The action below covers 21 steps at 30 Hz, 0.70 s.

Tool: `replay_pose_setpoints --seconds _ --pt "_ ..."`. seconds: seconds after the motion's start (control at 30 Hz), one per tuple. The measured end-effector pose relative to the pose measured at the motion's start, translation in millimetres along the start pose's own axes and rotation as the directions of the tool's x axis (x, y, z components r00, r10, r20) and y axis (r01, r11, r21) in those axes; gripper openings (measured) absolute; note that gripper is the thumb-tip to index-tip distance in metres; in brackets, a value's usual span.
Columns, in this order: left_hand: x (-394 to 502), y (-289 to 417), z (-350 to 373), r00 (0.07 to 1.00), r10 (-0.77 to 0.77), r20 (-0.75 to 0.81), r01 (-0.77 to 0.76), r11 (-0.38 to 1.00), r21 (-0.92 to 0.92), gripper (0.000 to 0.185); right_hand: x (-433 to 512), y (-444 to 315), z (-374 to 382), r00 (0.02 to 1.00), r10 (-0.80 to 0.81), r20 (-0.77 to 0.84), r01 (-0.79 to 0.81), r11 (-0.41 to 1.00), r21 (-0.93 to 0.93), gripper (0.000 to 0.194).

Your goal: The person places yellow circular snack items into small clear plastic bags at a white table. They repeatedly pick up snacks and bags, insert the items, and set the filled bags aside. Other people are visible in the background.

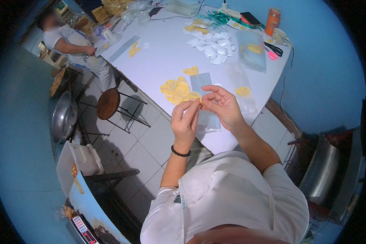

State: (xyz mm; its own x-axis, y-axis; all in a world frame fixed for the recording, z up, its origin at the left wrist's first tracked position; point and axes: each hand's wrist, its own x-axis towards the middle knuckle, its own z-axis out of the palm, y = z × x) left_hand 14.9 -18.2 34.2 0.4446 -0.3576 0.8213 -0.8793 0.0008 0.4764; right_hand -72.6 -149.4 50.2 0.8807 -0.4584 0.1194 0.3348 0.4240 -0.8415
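Observation:
My left hand point(185, 120), a dark beaded bracelet at its wrist, pinches a round yellow sticker point(194, 96) above the front of the table. Thumb and forefinger of my right hand point(222, 106) meet at the sticker's lower right edge, while its other fingers are spread. Beyond my left hand lies a pile of yellow printed stickers point(175, 90), with a couple more stickers point(191, 70) behind it. Under my hands are flat clear plastic bags point(209, 123), partly hidden. To their right, another clear bag point(238, 76) bears a yellow sticker point(242, 91).
White paper pieces point(215, 45) are heaped farther back on the white table point(167, 39). A stack of clear bags point(251, 52), scissors point(273, 52) and an orange canister point(272, 21) sit at the right. Another person point(76, 48) stands far left, near a round stool point(109, 104).

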Motion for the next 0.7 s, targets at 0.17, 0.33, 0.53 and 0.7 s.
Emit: replay_pose_setpoints --seconds 0.17,0.33,0.53,0.7 --pt "-2.2 0.6 -2.3 1.000 0.004 -0.018 -0.004 1.000 0.012 0.035 0.1 1.2 1.3 0.999 -0.019 0.035 0.019 1.000 0.010 0.042" --pt "-1.8 0.9 -3.8 0.999 0.040 -0.020 -0.039 0.998 0.045 0.035 1.7 2.6 1.2 0.998 -0.051 0.047 0.052 0.999 -0.015 0.041" --pt "1.9 4.3 -6.0 0.998 0.063 -0.011 -0.062 0.995 0.080 0.033 2.6 -0.5 0.2 0.998 -0.050 0.049 0.054 0.995 -0.086 0.041" --pt "5.2 8.1 -6.2 0.998 0.056 0.004 -0.056 0.992 0.109 0.032 4.4 -0.5 -1.6 0.996 -0.085 0.033 0.090 0.983 -0.159 0.038"
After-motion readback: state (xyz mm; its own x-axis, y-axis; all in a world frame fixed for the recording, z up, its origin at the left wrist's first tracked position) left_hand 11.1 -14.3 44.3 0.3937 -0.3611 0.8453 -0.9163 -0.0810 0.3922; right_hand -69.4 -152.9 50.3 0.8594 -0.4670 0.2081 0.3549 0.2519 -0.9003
